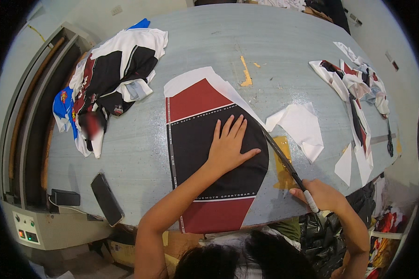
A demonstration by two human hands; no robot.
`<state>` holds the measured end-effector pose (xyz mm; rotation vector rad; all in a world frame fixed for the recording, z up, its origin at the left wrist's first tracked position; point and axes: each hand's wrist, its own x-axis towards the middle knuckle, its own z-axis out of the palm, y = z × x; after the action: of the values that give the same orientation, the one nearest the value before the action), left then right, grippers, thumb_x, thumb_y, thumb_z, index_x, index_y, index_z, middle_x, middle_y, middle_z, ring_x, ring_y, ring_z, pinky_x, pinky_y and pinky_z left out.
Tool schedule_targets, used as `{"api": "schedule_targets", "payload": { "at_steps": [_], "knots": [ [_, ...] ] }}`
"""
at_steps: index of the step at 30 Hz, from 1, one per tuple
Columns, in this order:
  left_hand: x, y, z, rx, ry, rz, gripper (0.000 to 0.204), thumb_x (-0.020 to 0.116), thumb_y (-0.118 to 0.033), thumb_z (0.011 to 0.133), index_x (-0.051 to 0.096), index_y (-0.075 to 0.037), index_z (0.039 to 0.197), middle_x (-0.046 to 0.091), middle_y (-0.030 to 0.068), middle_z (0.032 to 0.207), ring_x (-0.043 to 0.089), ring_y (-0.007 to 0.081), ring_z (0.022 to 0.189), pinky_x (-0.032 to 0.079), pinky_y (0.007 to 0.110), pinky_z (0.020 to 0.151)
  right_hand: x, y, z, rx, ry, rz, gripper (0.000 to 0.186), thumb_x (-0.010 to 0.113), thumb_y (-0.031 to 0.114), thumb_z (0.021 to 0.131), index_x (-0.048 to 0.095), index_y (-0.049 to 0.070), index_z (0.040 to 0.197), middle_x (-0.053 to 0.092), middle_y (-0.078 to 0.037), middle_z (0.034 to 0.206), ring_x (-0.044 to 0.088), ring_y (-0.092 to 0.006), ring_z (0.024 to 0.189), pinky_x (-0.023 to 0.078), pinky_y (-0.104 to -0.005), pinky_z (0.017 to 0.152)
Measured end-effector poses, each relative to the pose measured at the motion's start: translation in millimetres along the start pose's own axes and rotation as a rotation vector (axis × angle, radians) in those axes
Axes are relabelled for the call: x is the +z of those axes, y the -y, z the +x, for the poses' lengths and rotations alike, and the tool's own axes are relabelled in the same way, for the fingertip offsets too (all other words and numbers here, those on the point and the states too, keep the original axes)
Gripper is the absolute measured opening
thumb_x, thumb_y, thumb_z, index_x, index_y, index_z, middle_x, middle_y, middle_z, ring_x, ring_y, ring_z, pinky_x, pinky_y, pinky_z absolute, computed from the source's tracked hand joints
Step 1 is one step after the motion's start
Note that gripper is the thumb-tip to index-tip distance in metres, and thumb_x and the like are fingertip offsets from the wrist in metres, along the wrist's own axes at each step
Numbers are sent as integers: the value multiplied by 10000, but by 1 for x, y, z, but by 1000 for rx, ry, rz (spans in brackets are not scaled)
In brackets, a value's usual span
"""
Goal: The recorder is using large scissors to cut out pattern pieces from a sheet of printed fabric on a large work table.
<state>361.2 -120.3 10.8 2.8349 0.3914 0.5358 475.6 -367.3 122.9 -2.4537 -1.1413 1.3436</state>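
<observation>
My left hand (pixel 227 148) lies flat, fingers spread, on a cut fabric panel (pixel 191 153) of black and dark red with thin white lettered bands. White margin still borders the panel's top, and a strip of it runs down the upper right side. Closed round the white-wrapped handle of long dark scissors (pixel 284 160) is my right hand (pixel 325 194), near the table's front edge. The blades point away and to the left, their tips at the panel's right edge where the white strip parts from it. A white fabric scrap (pixel 299 129) lies just right of the blades.
Printed garment pieces (pixel 109 69) are heaped at the table's left. White and coloured offcuts (pixel 358 97) lie at the right, near black-handled scissors (pixel 389 142). A phone (pixel 107 199) and a black box (pixel 65 197) rest front left, beside a machine with rollers (pixel 28 116).
</observation>
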Motion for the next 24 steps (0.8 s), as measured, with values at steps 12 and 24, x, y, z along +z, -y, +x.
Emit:
{"api": "schedule_targets", "payload": {
  "at_steps": [12,24],
  "knots": [
    [0,-9,-6,-31,-9,3,878,562,-628,777,382,12,1352,333,147,1439,247,305,1359,123,530,1102,3,-1,-2,-14,-9,-4,688,424,556,913,549,-111,803,556,-294,640,595,-438,652,450,-467,626],
    [-1,-5,-2,-13,-19,9,905,571,-644,758,384,13,1351,327,139,1441,245,303,1358,120,524,1106,0,-23,9,-171,-106,-231,573,472,492,918,543,-65,801,578,-161,539,633,-299,531,480,-390,530]
  ]
}}
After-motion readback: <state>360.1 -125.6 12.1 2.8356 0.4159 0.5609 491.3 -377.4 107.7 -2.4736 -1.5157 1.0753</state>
